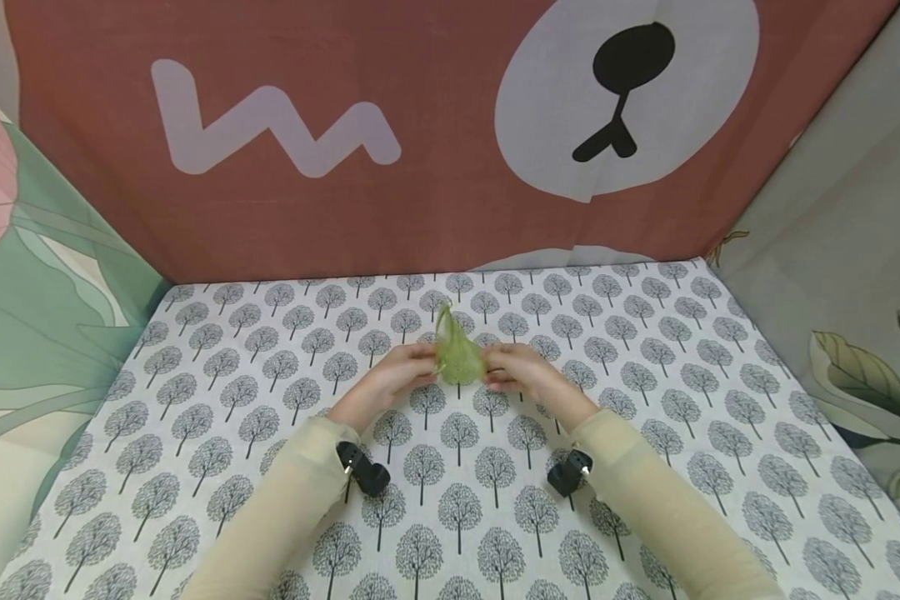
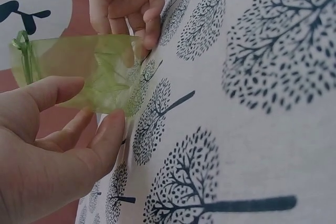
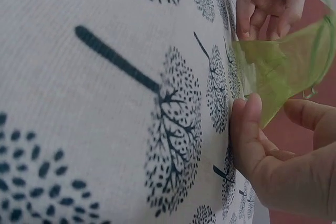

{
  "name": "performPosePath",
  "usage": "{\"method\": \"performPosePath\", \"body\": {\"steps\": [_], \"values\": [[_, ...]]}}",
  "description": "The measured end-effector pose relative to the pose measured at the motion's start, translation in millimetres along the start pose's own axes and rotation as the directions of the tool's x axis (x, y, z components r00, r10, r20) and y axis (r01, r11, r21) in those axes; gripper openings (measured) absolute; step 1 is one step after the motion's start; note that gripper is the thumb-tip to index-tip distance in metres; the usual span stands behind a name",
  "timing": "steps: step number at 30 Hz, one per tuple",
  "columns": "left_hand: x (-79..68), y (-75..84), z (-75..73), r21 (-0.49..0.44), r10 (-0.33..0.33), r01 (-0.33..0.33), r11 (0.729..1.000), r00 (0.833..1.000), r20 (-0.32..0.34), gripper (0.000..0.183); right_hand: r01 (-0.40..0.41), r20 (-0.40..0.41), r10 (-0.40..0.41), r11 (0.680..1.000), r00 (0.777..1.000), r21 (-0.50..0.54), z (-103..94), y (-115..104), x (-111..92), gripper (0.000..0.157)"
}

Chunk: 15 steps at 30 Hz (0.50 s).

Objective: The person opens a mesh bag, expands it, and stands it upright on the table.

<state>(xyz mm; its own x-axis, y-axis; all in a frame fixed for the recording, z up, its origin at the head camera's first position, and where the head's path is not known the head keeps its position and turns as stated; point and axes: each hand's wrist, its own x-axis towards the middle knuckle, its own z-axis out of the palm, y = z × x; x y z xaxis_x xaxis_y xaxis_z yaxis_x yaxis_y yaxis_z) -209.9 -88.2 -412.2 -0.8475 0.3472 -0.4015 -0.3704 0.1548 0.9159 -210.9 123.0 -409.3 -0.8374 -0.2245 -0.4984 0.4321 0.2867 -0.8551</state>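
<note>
A sheer green drawstring pouch stands upright between the two hands in the head view, its narrow top gathered. The left hand grips its left edge with bent fingers and thumb. On the opposite edge, the right hand holds the pouch by a lower corner. The left wrist view shows the pouch spread out, with a looped green cord at its neck. Its bottom lies close to the cloth in the right wrist view, where the pouch has folds. Whether it touches the cloth I cannot tell.
A white cloth printed with dark trees covers the table. A reddish-brown hanging with a cartoon muzzle closes off the back, and patterned fabric hangs at the left. More fabric hangs at the right.
</note>
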Motion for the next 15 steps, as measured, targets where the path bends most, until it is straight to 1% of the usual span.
{"method": "performPosePath", "body": {"steps": [2,6,9,13,15], "values": [[0.2,0.3,0.2,0.001,-0.008,0.008,1.0,1.0,-0.004,0.053,-0.001,-0.003,0.001,1.0,1.0,-0.015,0.1,0.6,0.0,0.048],[-0.1,0.4,-0.4,-0.013,0.012,-0.011,1.0,1.0,0.02,0.053,-0.009,-0.018,0.008,0.999,1.0,-0.05,0.6,0.5,0.3,0.048],[-0.2,0.2,-0.5,-0.03,0.02,-0.019,0.999,0.999,0.03,0.052,-0.002,-0.041,-0.003,0.994,0.999,-0.112,0.4,0.2,0.3,0.049],[-0.9,0.7,-0.7,-0.026,0.022,-0.021,0.999,0.999,0.034,0.051,0.007,-0.072,-0.022,0.981,0.997,-0.192,-0.7,-0.6,-1.2,0.05],[-2.3,1.3,-1.1,-0.011,0.018,-0.017,1.0,1.0,0.024,0.05,0.004,-0.088,-0.023,0.979,0.996,-0.204,-1.2,-1.5,-2.1,0.05]]}}
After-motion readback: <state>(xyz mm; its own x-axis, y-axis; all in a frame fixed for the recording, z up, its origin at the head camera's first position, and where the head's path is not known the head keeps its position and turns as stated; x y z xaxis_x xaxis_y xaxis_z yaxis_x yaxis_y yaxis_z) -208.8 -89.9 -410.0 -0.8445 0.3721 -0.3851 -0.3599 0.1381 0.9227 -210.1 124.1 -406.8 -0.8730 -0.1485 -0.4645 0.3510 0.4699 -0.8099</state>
